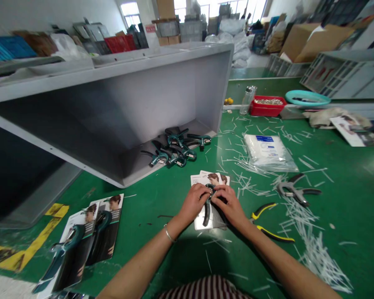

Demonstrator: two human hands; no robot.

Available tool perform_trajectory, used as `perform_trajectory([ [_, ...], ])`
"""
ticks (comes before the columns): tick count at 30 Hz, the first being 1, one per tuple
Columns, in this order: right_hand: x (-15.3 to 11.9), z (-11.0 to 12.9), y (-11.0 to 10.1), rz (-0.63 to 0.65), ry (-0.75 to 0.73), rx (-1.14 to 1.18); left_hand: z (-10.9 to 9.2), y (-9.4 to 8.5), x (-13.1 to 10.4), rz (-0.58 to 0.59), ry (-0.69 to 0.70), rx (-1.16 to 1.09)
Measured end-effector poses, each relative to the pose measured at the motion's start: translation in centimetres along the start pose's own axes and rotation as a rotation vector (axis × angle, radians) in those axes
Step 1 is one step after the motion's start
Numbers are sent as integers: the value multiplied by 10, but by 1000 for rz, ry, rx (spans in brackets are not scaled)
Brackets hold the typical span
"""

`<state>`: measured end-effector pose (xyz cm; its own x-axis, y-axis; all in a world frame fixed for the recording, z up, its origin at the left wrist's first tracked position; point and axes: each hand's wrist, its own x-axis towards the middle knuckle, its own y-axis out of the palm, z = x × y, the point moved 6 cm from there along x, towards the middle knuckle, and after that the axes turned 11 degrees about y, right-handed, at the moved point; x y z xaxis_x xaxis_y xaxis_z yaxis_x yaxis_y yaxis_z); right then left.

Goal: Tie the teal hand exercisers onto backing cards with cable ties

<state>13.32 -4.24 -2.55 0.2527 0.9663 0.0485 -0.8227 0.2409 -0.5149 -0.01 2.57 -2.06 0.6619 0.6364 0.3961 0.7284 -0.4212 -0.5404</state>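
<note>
In the middle of the green table point(149, 245), a dark hand grip strengthener point(207, 214) lies on printed backing cards point(195, 180). From its left side my left hand point(191, 203) pinches the coiled top end, fingers bent and closed. My right hand point(232, 205) closes on the same end from the right, partly covering one handle. Whether a thin tie sits between the fingertips is hidden. Right of my right hand lie yellow-and-black pliers point(274, 237), and beyond them a grey hand grip point(294, 192).
A large grey bin point(162, 62) on its side holds several teal hand grips point(177, 151). Carded grips point(71, 253) overlap at left. White plastic strips point(324, 257) litter the right side, near a clear bag of ties point(268, 151). Behind stand a red tray point(268, 109) and glass bottle point(247, 101).
</note>
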Motion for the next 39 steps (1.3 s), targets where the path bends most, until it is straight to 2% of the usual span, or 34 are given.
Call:
perform_trajectory([
  [6, 1, -2, 4, 50, 40, -45, 10, -1, -1, -60, -78, -121],
  [13, 3, 5, 8, 214, -48, -149, 16, -1, -4, -97, -126, -187],
  [19, 5, 5, 10, 249, -84, -194, 17, 0, -5, -100, -121, -200],
  [27, 5, 10, 8, 232, -77, -159, 16, 1, -9, -109, -103, -178],
  [31, 8, 2, 9, 175, -18, -94, 10, -3, -9, -25, -38, -137],
  [34, 8, -3, 10, 136, 8, -40, 7, -7, -5, 25, -74, -181],
  [37, 7, -4, 11, 103, 10, 10, 3, -13, 0, -44, -160, -151],
  [39, 8, -6, 11, 48, 42, 45, -10, -14, 2, -86, -142, -21],
])
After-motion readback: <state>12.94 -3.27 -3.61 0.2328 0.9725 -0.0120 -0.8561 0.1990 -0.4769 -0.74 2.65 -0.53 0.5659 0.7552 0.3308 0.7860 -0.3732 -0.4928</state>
